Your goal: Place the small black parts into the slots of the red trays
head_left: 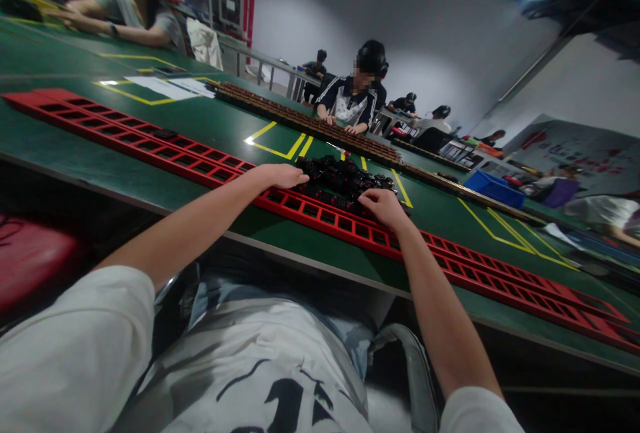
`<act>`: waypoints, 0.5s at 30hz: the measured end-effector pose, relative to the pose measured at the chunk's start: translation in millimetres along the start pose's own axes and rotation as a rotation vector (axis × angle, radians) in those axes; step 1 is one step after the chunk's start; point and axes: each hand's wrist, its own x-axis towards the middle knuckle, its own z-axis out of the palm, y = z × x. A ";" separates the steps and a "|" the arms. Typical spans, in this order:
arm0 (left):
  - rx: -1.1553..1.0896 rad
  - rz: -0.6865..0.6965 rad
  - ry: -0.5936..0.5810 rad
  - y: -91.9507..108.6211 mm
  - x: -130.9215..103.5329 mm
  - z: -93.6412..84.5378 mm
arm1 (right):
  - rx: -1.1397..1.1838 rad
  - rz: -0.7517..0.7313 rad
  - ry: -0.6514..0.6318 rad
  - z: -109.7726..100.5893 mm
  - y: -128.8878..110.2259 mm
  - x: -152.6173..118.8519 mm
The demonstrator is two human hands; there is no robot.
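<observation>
A heap of small black parts (345,176) with red bits lies on the green table, just behind a long red slotted rack (320,216). At the heap's left edge is my left hand (286,176), reaching over the rack with its fingers drawn together; anything in them is too small to make out. My right hand (384,206) is at the heap's right front edge, thumb and finger pinched. What the pinch holds is hidden. One dark piece (164,133) sits on the rack's left part. Behind the heap lies a thin tool with a red end (345,152).
A long brown slotted rack (300,113) crosses the table's far side, where a co-worker (350,96) has both hands on it. Another person (130,13) sits at far left. White papers (163,88), yellow tape marks (270,146) and a blue bin (495,188) are also around.
</observation>
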 end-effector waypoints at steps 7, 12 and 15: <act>-0.115 0.220 0.160 3.1 5.0 5.3 | 0.009 0.006 0.002 0.7 0.9 -0.2; -0.173 0.231 0.113 5.6 4.0 5.6 | 0.014 -0.001 -0.004 1.3 3.1 -0.6; -0.190 0.199 0.089 3.9 4.9 7.0 | 0.023 0.002 -0.001 1.2 2.8 -1.2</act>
